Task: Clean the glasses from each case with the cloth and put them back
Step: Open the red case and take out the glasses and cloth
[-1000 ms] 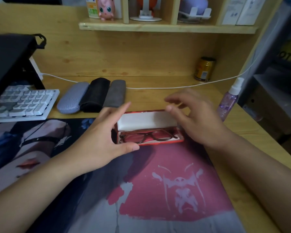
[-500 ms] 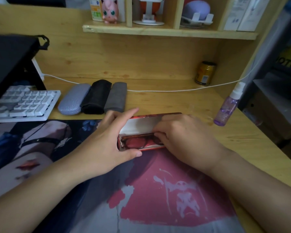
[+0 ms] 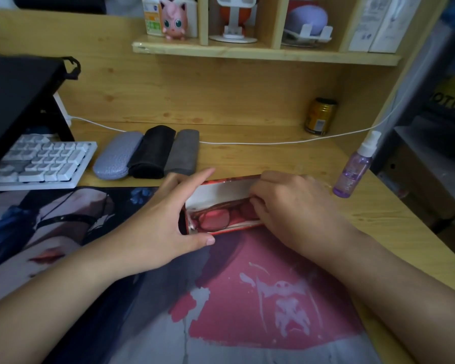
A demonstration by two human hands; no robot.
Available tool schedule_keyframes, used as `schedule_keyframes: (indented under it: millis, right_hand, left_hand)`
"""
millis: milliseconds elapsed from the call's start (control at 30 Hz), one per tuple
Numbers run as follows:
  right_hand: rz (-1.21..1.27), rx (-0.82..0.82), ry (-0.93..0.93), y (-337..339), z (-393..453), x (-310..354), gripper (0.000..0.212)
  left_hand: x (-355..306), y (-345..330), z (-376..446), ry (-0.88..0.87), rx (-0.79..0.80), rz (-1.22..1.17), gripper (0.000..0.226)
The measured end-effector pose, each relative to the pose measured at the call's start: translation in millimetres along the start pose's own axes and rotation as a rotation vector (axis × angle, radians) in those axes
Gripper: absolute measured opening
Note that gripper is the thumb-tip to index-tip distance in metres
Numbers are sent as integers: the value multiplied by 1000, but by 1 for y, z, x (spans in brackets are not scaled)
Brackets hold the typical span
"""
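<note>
A: Nearest the camera, what did the mat carry?

B: The printed desk mat [image 3: 247, 298] carried the open red glasses case [image 3: 222, 203] at its far edge. The left hand [image 3: 155, 227] cupped the case's left end, thumb along the front wall and fingers straight behind the lid. The right hand [image 3: 294, 206] had its fingers curled down into the case over the red-framed glasses [image 3: 216, 218], which lay in the tray; whether they actually pinched the frame was hidden.

A: How should the lift have gone?

B: I'd judge: brace the case, take the frame by the bridge or a temple rather than the lens, and raise it straight so nothing snags the lid.

A: And farther back?

B: On the table [image 3: 273, 158], three closed cases lay side by side, touching: lilac [image 3: 116, 158], black [image 3: 151, 153], grey [image 3: 181, 153]. A purple spray bottle [image 3: 355, 166] stood to the right. I saw no cloth.
</note>
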State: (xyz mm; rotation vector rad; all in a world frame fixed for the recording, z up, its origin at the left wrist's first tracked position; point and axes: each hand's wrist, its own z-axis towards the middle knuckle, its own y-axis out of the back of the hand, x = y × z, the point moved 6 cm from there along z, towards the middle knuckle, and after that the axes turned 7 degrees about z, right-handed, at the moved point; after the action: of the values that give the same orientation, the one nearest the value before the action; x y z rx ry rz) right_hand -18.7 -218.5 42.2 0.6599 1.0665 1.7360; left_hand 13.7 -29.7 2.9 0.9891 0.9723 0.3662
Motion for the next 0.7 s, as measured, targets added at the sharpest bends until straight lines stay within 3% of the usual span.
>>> schedule_keyframes:
  millis: [133,267,367,533,700]
  right_hand:
    - [153,-91,-25,14,1,-11,27]
    - [299,-1,44,18,-5,-20,8]
    - [258,91,126,17,-13,-5,13]
    - [97,31,217,20,-17,17,26]
    - [1,-104,194,16,-15,23,18]
  left_hand:
    - [5,5,0,11,-26,-5,102]
    - [27,21,3,80,-94,-35,100]
    - [36,26,3,108,-111,-59,99]
    - [37,25,4,101,-115,-57,97]
    - [38,25,4,94,-100,-84,97]
